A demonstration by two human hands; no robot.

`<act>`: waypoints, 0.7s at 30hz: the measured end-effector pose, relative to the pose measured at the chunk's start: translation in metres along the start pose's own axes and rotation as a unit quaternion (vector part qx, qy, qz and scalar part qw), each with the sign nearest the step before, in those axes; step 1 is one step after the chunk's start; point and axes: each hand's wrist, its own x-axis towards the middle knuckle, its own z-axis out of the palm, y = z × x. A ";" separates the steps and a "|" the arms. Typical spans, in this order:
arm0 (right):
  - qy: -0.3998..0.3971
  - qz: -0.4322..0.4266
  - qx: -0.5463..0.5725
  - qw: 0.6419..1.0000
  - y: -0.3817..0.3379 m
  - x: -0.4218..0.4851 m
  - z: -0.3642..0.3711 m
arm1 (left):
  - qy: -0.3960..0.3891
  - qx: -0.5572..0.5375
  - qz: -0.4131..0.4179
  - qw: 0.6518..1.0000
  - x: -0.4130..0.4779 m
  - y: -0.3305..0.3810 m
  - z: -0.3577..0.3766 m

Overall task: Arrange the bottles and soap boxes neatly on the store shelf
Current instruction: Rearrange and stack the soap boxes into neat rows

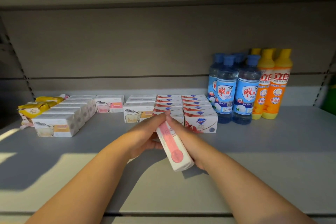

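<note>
A white soap box with a pink stripe [173, 146] is held edge-up above the grey shelf [272, 151], gripped from both sides by my left hand [145, 136] and my right hand [185, 138]. Behind them stand rows of red-and-white soap boxes [200, 112] and sheep-printed soap boxes [138, 112]. Another row of sheep-printed boxes [63, 120] lies at the left. Blue bottles [236, 89] and orange-yellow bottles [274, 85] stand upright at the right rear.
Yellow soap packets [34, 109] lie loosely piled at the far left. One pink sheep box [110, 104] stands alone at the back. The shelf's back wall [145, 45] rises behind everything; its front edge [163, 213] runs below my arms.
</note>
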 end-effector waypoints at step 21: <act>0.156 -0.156 0.082 0.972 -0.007 0.005 -0.022 | 0.071 -0.057 0.194 0.977 0.015 -0.007 -0.031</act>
